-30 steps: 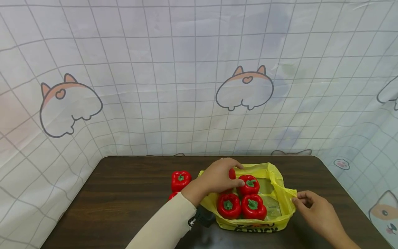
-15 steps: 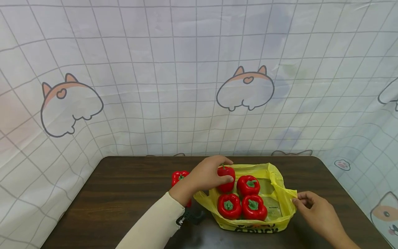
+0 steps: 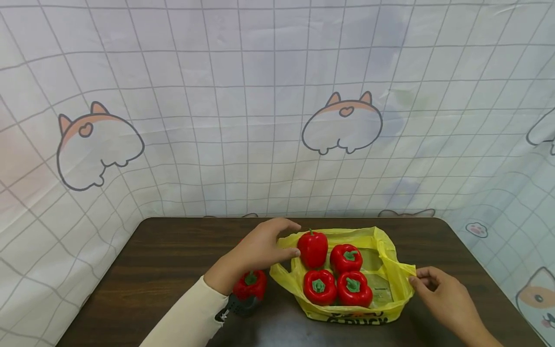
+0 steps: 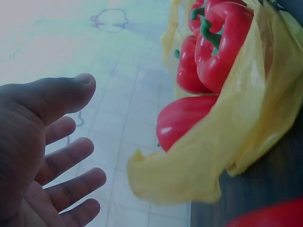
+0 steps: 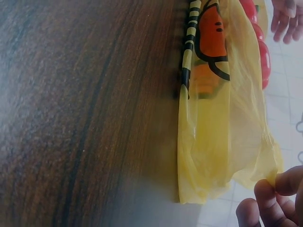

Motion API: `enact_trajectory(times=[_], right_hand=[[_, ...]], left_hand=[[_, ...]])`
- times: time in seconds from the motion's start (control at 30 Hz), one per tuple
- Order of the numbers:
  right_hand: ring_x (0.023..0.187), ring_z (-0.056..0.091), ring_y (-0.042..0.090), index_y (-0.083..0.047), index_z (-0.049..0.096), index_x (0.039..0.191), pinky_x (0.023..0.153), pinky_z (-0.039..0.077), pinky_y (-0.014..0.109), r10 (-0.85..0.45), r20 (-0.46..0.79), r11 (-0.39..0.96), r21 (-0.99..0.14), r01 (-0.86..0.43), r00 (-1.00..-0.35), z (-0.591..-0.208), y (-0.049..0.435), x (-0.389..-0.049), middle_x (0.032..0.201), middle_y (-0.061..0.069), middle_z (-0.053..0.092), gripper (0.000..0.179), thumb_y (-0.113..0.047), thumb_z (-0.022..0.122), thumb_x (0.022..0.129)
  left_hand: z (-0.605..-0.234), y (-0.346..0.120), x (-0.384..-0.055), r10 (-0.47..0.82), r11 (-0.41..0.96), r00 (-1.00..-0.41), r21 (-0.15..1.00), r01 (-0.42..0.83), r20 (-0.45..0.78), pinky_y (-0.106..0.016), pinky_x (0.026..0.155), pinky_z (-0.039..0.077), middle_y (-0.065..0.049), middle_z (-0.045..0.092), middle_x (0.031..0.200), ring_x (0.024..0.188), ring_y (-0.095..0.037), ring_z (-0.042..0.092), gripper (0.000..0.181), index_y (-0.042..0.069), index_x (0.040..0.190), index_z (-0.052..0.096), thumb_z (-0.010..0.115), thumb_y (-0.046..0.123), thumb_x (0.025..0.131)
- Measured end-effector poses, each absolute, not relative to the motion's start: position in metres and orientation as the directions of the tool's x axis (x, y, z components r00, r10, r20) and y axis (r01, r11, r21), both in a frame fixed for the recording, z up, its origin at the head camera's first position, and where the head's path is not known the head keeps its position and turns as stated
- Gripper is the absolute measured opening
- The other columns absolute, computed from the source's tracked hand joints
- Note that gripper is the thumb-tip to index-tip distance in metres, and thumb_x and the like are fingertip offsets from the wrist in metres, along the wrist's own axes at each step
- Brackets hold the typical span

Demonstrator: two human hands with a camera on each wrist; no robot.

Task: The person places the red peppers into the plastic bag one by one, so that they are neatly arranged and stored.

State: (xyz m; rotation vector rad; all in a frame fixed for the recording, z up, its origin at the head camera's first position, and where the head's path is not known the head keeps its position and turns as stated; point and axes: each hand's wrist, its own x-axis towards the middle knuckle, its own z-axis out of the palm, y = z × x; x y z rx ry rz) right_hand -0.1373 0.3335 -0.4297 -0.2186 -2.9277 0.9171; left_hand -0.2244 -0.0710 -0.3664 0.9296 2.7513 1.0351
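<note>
A yellow plastic bag [image 3: 396, 284] lies spread on the table with several red bell peppers inside. One of them, a tall bell pepper [image 3: 313, 249], stands upright at the bag's back left. My left hand [image 3: 262, 246] hovers just left of it, holding nothing; the left wrist view shows its fingers [image 4: 71, 187] and thumb apart from the bag. With thumb and fingertips, my right hand [image 3: 446, 294] pinches the bag's right edge, and the right wrist view shows this pinch too. Another bell pepper [image 3: 252, 284] sits on the table outside the bag, partly behind my left wrist.
The dark wooden table [image 3: 173, 270] reaches back to a white grid-patterned cloth [image 3: 243, 159] with cartoon animals. More cloth hangs along both sides. Black lettering [image 3: 357, 318] marks the bag's front.
My left hand has let go of the tall bell pepper inside the bag and moved left, out over the bag's rim. The right hand keeps its pinch on the bag's edge.
</note>
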Motion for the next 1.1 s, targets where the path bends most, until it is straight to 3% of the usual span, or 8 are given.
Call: enact_trajectory(times=[0.2, 0.53, 1.1], right_hand=[[0.077, 0.06, 0.017, 0.003, 0.066, 0.117, 0.061, 0.047, 0.034, 0.149, 0.025, 0.813, -0.572, 0.108, -0.989, -0.43, 0.335, -0.135, 0.091, 0.0, 0.069, 0.042, -0.036, 0.062, 0.103], [0.078, 0.061, 0.017, 0.003, 0.066, 0.118, 0.062, 0.047, 0.034, 0.146, 0.015, 0.813, -0.572, 0.112, -0.989, -0.429, 0.336, -0.134, 0.092, 0.0, 0.07, 0.044, -0.039, 0.061, 0.103], [0.078, 0.061, 0.016, 0.003, 0.065, 0.119, 0.062, 0.047, 0.034, 0.146, -0.006, 0.81, -0.573, 0.123, -0.989, -0.43, 0.338, -0.134, 0.093, 0.0, 0.069, 0.048, -0.043, 0.06, 0.104]], left_hand=[[-0.371, -0.094, -0.216, 0.545, 0.59, -0.82, 0.614, 0.524, 0.176, -0.047, 0.107, 0.045, 0.003, 0.061, 0.136, 0.131, -0.021, 0.053, 0.054, 0.015, 0.137, 0.062, 0.081, 0.034, 0.09], [-0.382, -0.13, -0.203, 0.469, 0.61, -0.868, 0.651, 0.452, 0.163, -0.05, 0.102, 0.05, 0.007, 0.06, 0.137, 0.129, -0.023, 0.055, 0.054, 0.024, 0.135, 0.063, 0.085, 0.033, 0.086], [-0.408, -0.175, -0.181, 0.437, 0.614, -0.883, 0.66, 0.433, 0.172, -0.055, 0.105, 0.046, 0.004, 0.062, 0.133, 0.127, -0.026, 0.057, 0.052, 0.018, 0.13, 0.065, 0.088, 0.025, 0.083]])
